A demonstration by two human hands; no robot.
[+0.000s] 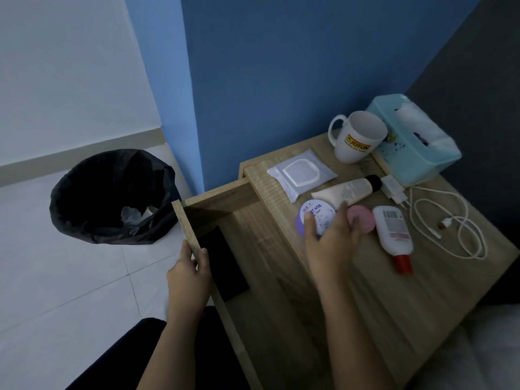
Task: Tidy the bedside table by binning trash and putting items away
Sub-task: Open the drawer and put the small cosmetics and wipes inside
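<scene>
Left hand grips open drawer's front; right fingers clasp purple jar on wooden table.

Dim room: blue wall, white wall, pale tiled floor, wooden bedside table.

— Dim, isn't it? Everything has a cold blue cast.
— Yes. The pale floor at left is the brightest part, and the open drawer is in deep shadow.
— Sharpness?
— Soft all over; the right hand is slightly blurred. Straight lines bow near the edges, wide-angle style.
</scene>
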